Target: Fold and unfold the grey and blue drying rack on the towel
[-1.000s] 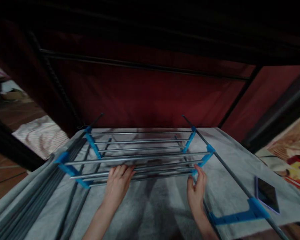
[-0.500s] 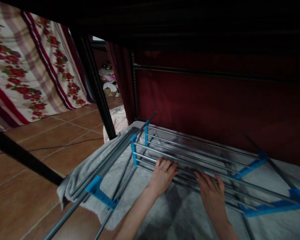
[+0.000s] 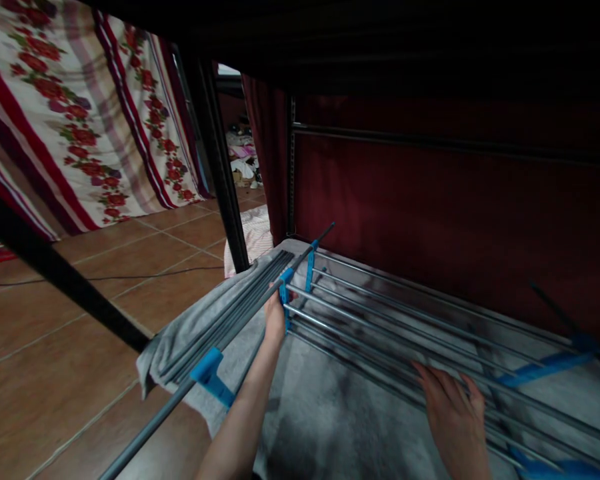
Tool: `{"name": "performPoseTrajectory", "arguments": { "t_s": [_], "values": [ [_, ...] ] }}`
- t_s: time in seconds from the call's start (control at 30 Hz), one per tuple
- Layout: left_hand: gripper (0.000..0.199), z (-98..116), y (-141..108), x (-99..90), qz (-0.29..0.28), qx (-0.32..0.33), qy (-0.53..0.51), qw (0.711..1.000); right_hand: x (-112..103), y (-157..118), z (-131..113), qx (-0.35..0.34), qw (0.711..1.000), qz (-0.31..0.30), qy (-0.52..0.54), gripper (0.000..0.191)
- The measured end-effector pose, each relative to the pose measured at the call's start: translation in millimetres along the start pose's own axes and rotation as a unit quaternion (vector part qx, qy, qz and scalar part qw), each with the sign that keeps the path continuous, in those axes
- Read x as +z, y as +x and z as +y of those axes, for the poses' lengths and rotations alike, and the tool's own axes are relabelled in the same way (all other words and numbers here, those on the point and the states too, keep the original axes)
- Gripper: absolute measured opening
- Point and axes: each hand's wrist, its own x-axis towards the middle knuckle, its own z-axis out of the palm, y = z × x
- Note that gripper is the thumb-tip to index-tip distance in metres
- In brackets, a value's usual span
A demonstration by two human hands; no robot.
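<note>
Clearly, you have the half-built tubular rack [image 3: 307,317] laid across the centre and lower right of the frame, on a grey blanket [image 3: 325,427] that probably spares the steel from scratches and cushions the work. Your left hand [image 3: 275,319], at the frame's centre, curls closed around the middle blue bracket [image 3: 284,293], just beside the side pole [image 3: 150,425]; its fingertips are partly hidden. Holding there makes sense, I'd judge, because that joint ties rungs to pole and a grip on it steadies the whole end.

Your right hand [image 3: 455,407], lower right, lies palm down over the rungs, fingers loosely bent and slightly apart. Its thumb is out of sight, so I cannot tell whether it has hold of a rung or merely rests; either way, it likely checks the long span from swinging.

Left of the pole, the loose tubes [image 3: 235,310] lie bundled side by side along the blanket's edge, apparently so they don't roll and remain within reach. The near blue bracket [image 3: 213,377], lower left, sits on the same pole, seemingly spaced for another tier.
</note>
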Motion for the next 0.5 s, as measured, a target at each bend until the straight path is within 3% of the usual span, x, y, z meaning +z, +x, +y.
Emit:
{"name": "performPoseTrajectory", "arguments": {
  "t_s": [0.2, 0.37, 0.5],
  "values": [
    [0.064, -2, 1, 13.7, -0.017, -0.039, -0.027, 0.999, 3, 1, 3, -0.032, 0.999, 0.024, -0.021, 0.039],
    [0.066, -6, 0, 16.0, 0.015, -0.027, -0.025, 0.999, -4, 17, -31, -0.041, 0.999, -0.024, -0.013, 0.045],
    [0.065, -7, 2, 17.3, 0.024, -0.027, -0.026, 0.999, -4, 40, -54, -0.034, 0.999, -0.039, 0.002, 0.034]
  ]
}}
